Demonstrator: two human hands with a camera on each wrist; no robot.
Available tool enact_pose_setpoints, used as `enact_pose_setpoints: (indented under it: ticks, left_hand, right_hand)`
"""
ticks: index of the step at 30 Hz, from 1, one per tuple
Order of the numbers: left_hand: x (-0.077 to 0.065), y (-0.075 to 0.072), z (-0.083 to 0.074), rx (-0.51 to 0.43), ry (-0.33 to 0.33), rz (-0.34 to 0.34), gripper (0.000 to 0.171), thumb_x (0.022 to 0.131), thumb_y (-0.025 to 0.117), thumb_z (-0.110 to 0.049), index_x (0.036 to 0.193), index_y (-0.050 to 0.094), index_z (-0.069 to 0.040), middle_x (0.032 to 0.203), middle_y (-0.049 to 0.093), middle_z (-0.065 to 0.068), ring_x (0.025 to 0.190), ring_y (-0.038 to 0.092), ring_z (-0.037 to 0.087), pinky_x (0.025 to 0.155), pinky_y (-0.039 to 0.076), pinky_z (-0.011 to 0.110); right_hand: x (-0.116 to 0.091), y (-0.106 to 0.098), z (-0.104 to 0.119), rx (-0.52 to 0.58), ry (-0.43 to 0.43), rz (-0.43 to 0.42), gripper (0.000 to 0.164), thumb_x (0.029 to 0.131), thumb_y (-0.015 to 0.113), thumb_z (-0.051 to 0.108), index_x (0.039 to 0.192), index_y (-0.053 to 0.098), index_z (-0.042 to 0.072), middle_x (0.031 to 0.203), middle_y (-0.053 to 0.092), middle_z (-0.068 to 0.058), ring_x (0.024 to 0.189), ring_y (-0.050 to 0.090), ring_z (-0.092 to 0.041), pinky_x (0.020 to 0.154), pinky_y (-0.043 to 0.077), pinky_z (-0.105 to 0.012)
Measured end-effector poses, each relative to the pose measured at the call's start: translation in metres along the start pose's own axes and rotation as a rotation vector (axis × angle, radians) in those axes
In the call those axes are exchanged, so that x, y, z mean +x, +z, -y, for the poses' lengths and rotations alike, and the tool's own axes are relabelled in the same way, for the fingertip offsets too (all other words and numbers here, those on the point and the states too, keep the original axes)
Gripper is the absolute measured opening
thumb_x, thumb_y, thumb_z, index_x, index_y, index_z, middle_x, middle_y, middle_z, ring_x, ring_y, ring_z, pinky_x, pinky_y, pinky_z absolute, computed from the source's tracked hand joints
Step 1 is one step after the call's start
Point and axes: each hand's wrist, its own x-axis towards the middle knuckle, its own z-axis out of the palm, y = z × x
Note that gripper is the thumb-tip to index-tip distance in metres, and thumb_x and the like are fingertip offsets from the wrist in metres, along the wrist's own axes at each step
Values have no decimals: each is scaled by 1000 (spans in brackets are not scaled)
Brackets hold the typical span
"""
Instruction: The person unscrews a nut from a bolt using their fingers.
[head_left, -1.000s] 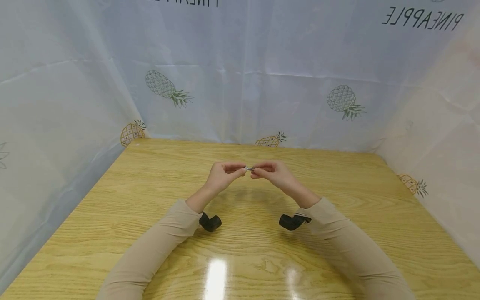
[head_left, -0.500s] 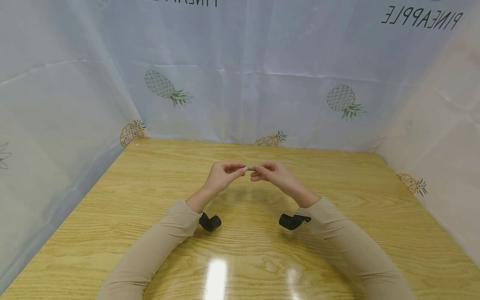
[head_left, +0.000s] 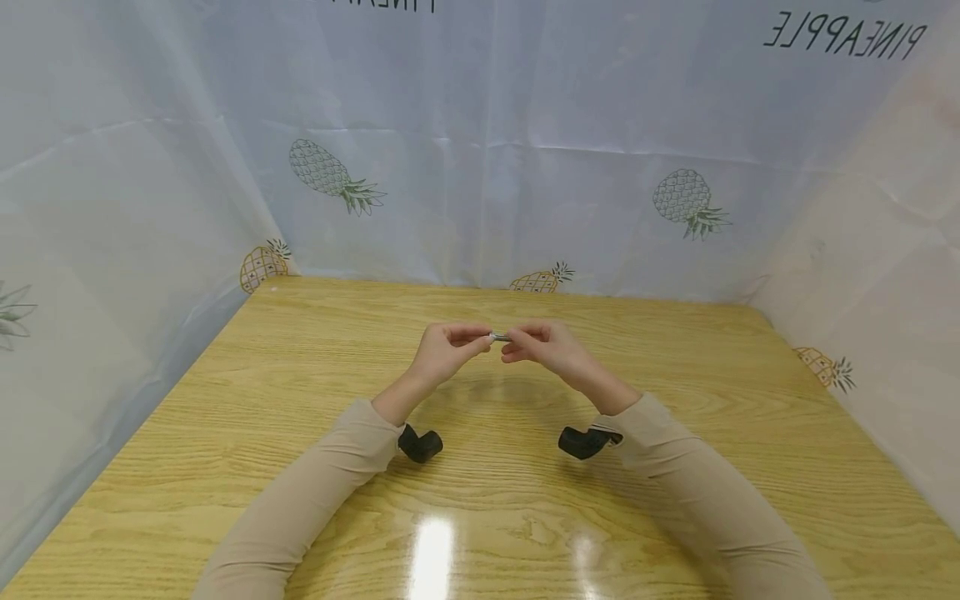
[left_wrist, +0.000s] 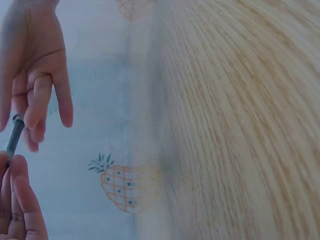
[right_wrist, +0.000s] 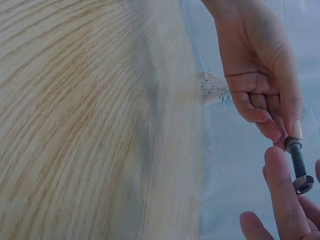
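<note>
My left hand point(head_left: 441, 354) and right hand point(head_left: 558, 350) meet above the middle of the table in the head view, with a small metal bolt point(head_left: 500, 337) lying nearly level between them. The left thumb and fingers pinch one end. In the right wrist view the bolt point(right_wrist: 298, 162) shows a threaded shank, with a ring-like metal piece point(right_wrist: 294, 144) right at the left thumb tip. Its hex head point(right_wrist: 303, 184) sits among the fingers point(right_wrist: 282, 195) of the right hand, which hold that end. The left wrist view shows the bolt point(left_wrist: 15, 135) reaching from the left fingertips to the right ones.
The wooden table point(head_left: 300, 350) lies below both hands. A black curved piece point(head_left: 422, 446) shows at the left cuff, and another black piece point(head_left: 581, 443) at the right cuff. White pineapple-print sheets point(head_left: 480, 208) hang behind and at both sides.
The right thumb and fingertips have shifted slightly on the bolt between one second and half a second ago. My left hand and both arms look still.
</note>
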Motion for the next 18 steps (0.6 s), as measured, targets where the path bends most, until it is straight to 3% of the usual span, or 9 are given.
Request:
enact_pose_setpoints:
  ticks: [3,7,12,18]
  left_hand:
    - [0,0,0,-2,-2,-1,27,88,66,-20,111,69,-7,109,70,15,95,68,20,87,54,34]
    - [1,0,2,-6,2,4,28,88,66,-20,112,69,-5,111,69,15,95,68,20,87,54,34]
    - [1,0,1,-8,-3,13,30,88,65,-19,113,67,-3,112,68,17,96,68,22,88,54,35]
    - [3,0,0,10,-23,20,30,89,63,-15,115,65,1,114,67,19,99,67,26,89,53,36]
  right_hand:
    - [0,0,-1,1,5,-5,41,98,49,29,129,53,2,124,59,-24,107,65,-25,108,35,-50]
    - [1,2,-1,-9,2,-61,32,93,58,20,121,58,3,121,61,-21,110,62,-27,106,38,-51]
    - [1,3,0,-6,16,-92,41,88,65,19,125,56,4,122,58,-16,115,58,-31,104,40,-52]
    - [0,1,0,-14,24,-25,48,95,54,34,133,49,6,127,59,-19,115,60,-26,108,34,-53]
